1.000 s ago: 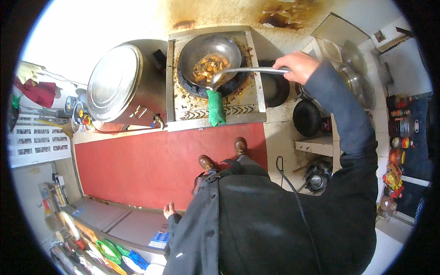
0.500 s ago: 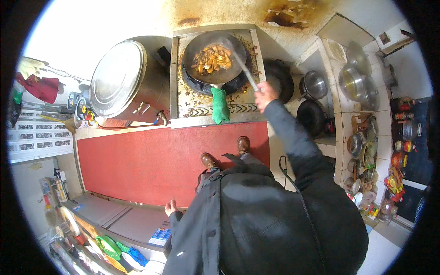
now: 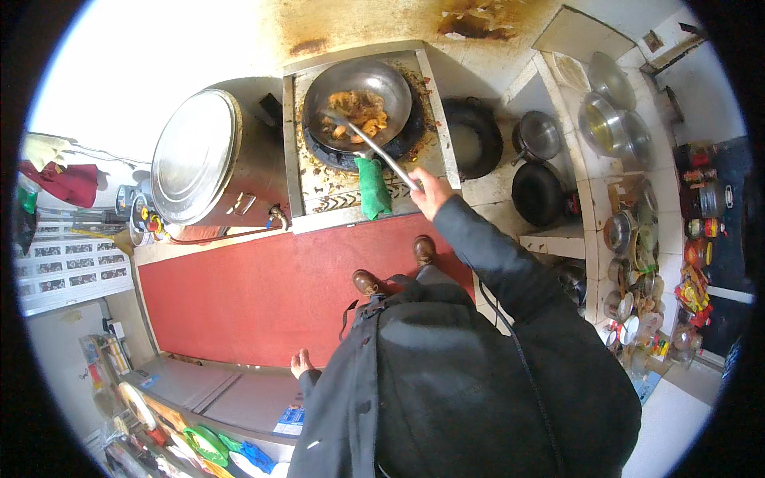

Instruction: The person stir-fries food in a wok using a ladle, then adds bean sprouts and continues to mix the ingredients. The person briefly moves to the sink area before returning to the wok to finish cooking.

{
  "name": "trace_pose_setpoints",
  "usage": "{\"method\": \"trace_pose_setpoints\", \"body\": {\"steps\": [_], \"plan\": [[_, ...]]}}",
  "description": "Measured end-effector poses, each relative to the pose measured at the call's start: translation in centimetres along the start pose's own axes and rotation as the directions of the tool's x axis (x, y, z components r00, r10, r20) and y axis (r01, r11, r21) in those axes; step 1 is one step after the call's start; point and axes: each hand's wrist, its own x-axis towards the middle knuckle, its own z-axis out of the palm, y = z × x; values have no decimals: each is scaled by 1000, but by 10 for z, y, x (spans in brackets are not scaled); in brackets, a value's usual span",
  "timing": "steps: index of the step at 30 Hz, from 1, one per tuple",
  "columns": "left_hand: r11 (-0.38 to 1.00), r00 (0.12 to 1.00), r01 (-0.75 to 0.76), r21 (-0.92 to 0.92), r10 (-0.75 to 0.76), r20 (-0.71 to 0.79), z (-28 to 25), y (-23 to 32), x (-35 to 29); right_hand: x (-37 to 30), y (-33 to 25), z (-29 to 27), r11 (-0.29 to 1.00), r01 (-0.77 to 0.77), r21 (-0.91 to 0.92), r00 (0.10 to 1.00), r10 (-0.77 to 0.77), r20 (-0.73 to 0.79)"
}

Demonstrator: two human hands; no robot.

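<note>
My right hand (image 3: 430,193) is closed around the long metal handle of a wok spatula (image 3: 386,158). The spatula slants up to the left into the wok (image 3: 381,78), and its head sits among the food at the wok's left side, partly hidden. Browned, sauced pieces of food (image 3: 370,126) are gathered in the lower left of the wok. A green cloth (image 3: 373,191) is wrapped around the wok's handle, just left of my right hand, with no hand on it. My left hand (image 3: 301,362) hangs low by my side, fingers loosely extended and holding nothing.
The wok sits on a greasy stove (image 3: 319,179). A large lidded steel pot (image 3: 199,159) with a tap stands to its left. On the right are a second dark wok (image 3: 474,139), pans (image 3: 538,135) and shelved bowls (image 3: 606,123). A red mat (image 3: 239,291) covers the floor.
My right hand has moved left and lower. The spatula's head has swept from the wok's right side to its left, and the food lies more bunched. My left hand still hangs low.
</note>
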Motion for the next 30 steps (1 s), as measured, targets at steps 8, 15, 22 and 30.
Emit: {"method": "trace_pose_setpoints", "body": {"steps": [8,15,22,30], "plan": [[991,992,-83,106,72,101,3,27,-3,89,14,-52,943,-284,-171,958,285,-18],[860,955,-291,418,233,186,-12,7,13,102,-14,-24,960,-113,-256,939,188,289],[897,993,-104,429,70,96,-12,1,-8,97,-44,-180,946,68,-318,902,78,425],[975,993,-71,210,50,103,-15,11,3,193,-123,-208,687,323,-651,755,228,615]]}}
